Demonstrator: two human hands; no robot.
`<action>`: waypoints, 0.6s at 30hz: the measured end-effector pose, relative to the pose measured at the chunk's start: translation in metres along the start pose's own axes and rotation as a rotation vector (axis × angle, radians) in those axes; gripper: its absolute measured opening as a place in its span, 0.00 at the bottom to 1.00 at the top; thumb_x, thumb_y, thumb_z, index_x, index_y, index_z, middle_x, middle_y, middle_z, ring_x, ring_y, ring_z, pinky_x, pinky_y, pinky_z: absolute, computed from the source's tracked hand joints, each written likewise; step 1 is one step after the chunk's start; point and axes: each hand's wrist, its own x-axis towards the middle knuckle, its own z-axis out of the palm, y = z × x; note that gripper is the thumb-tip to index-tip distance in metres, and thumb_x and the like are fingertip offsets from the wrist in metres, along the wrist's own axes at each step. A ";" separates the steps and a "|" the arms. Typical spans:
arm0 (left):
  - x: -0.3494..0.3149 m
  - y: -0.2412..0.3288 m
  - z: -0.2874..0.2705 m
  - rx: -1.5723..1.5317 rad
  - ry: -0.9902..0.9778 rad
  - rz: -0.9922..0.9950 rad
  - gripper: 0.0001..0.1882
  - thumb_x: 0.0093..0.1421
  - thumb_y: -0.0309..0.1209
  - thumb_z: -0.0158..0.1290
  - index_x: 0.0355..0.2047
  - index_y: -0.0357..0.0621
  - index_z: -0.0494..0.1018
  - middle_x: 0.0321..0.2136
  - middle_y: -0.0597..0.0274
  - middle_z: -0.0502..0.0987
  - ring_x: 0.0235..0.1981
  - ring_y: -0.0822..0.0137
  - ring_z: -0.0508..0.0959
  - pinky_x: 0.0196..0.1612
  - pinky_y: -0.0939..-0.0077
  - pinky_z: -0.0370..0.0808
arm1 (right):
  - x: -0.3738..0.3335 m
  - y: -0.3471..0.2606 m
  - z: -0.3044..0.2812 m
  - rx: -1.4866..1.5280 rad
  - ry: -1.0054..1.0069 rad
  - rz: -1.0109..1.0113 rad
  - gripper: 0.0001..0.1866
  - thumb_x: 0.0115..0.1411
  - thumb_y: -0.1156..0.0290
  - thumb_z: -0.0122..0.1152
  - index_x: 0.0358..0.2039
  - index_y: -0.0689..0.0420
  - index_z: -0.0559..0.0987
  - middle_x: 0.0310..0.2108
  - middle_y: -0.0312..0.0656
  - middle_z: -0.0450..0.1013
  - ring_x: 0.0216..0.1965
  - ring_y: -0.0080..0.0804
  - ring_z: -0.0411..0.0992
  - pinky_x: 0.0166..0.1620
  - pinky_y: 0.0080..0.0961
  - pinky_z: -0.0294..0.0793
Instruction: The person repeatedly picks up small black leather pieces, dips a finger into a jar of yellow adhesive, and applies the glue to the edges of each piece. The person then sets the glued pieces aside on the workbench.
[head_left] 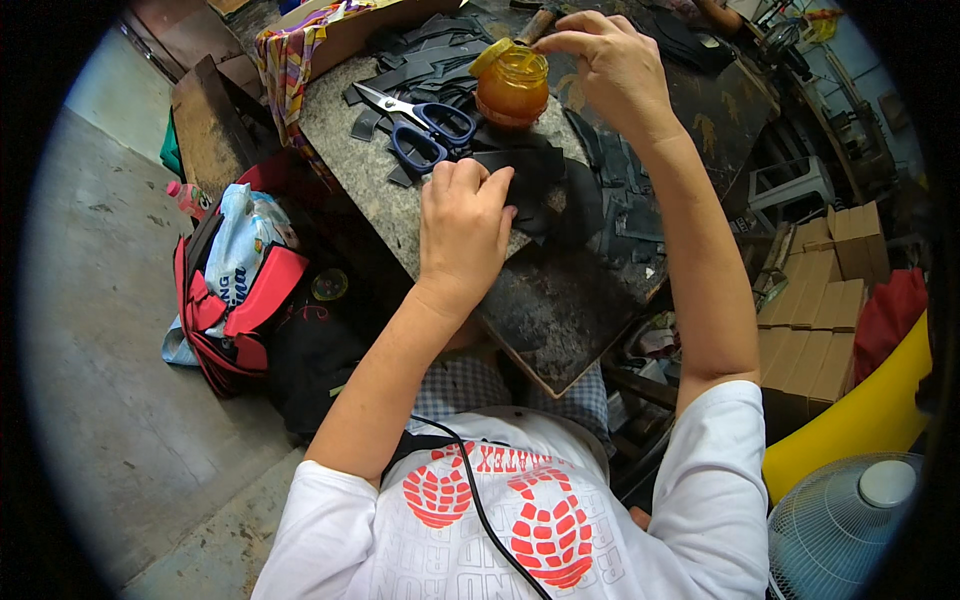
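My left hand (462, 228) presses down on a black cut piece (535, 180) lying on a dark work board (560, 310) across my lap. My right hand (610, 62) is raised over a glass jar of orange glue (512, 88), its fingers pinched on the handle of a brush (538, 26) that dips toward the jar's open mouth. A pair of blue-handled scissors (420, 120) lies shut-bladed on the stone slab (350, 150) just left of the jar. Several more black cut pieces (430, 55) are scattered behind the scissors.
A red bag (235, 310) with a white plastic sack stands on the floor at my left. Stacked cardboard boxes (820, 310), a yellow curved object (860, 420) and a fan (845, 525) sit at my right. A box draped with striped cloth (300, 45) is behind the slab.
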 end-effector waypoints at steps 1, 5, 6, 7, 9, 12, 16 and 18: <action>-0.001 -0.001 0.000 -0.025 -0.014 -0.013 0.21 0.49 0.24 0.65 0.45 0.43 0.76 0.36 0.57 0.72 0.42 0.53 0.71 0.49 0.60 0.69 | -0.003 -0.001 -0.004 -0.023 0.000 -0.002 0.17 0.58 0.79 0.58 0.38 0.40 0.89 0.49 0.28 0.79 0.51 0.33 0.75 0.54 0.32 0.74; -0.003 -0.005 -0.001 -0.029 -0.023 -0.022 0.19 0.49 0.25 0.65 0.43 0.46 0.78 0.35 0.59 0.72 0.42 0.54 0.71 0.47 0.60 0.70 | -0.020 -0.006 -0.037 0.194 -0.055 -0.008 0.16 0.59 0.80 0.56 0.36 0.45 0.87 0.49 0.30 0.79 0.52 0.37 0.75 0.56 0.35 0.74; -0.003 -0.005 -0.001 -0.007 -0.033 -0.015 0.18 0.49 0.25 0.65 0.42 0.48 0.79 0.35 0.59 0.72 0.42 0.54 0.71 0.47 0.61 0.70 | -0.026 -0.008 -0.049 0.318 0.019 -0.026 0.15 0.60 0.82 0.54 0.38 0.50 0.86 0.48 0.34 0.79 0.52 0.37 0.75 0.57 0.35 0.73; -0.003 -0.005 -0.002 0.013 -0.040 -0.008 0.17 0.49 0.25 0.65 0.41 0.49 0.80 0.35 0.60 0.72 0.42 0.55 0.72 0.46 0.61 0.70 | -0.033 -0.011 -0.059 0.364 0.065 -0.009 0.15 0.60 0.81 0.56 0.40 0.48 0.86 0.47 0.34 0.80 0.50 0.36 0.75 0.54 0.35 0.74; -0.003 -0.003 -0.003 0.026 0.067 0.070 0.14 0.49 0.25 0.65 0.38 0.51 0.81 0.33 0.61 0.72 0.41 0.56 0.72 0.45 0.62 0.70 | -0.048 -0.020 -0.079 0.457 0.153 0.031 0.15 0.62 0.78 0.60 0.44 0.45 0.86 0.44 0.33 0.80 0.45 0.35 0.76 0.49 0.35 0.76; -0.005 0.002 -0.009 0.036 0.142 0.083 0.13 0.48 0.24 0.65 0.34 0.55 0.83 0.32 0.65 0.72 0.40 0.59 0.72 0.46 0.60 0.70 | -0.084 -0.042 -0.099 0.698 0.078 0.245 0.18 0.64 0.79 0.57 0.53 0.48 0.80 0.42 0.36 0.81 0.43 0.33 0.78 0.49 0.32 0.76; -0.013 0.009 -0.019 0.030 0.112 0.060 0.13 0.48 0.24 0.64 0.35 0.57 0.85 0.28 0.67 0.73 0.36 0.60 0.73 0.45 0.63 0.71 | -0.126 -0.063 -0.106 0.937 -0.058 0.506 0.24 0.66 0.79 0.54 0.63 0.55 0.71 0.42 0.40 0.81 0.48 0.28 0.77 0.57 0.31 0.71; -0.015 0.010 -0.022 -0.028 0.070 0.021 0.12 0.49 0.25 0.64 0.35 0.55 0.84 0.27 0.66 0.75 0.35 0.61 0.74 0.43 0.65 0.72 | -0.142 -0.068 -0.107 0.994 -0.131 0.643 0.27 0.66 0.77 0.55 0.66 0.58 0.67 0.42 0.41 0.80 0.49 0.28 0.76 0.58 0.30 0.69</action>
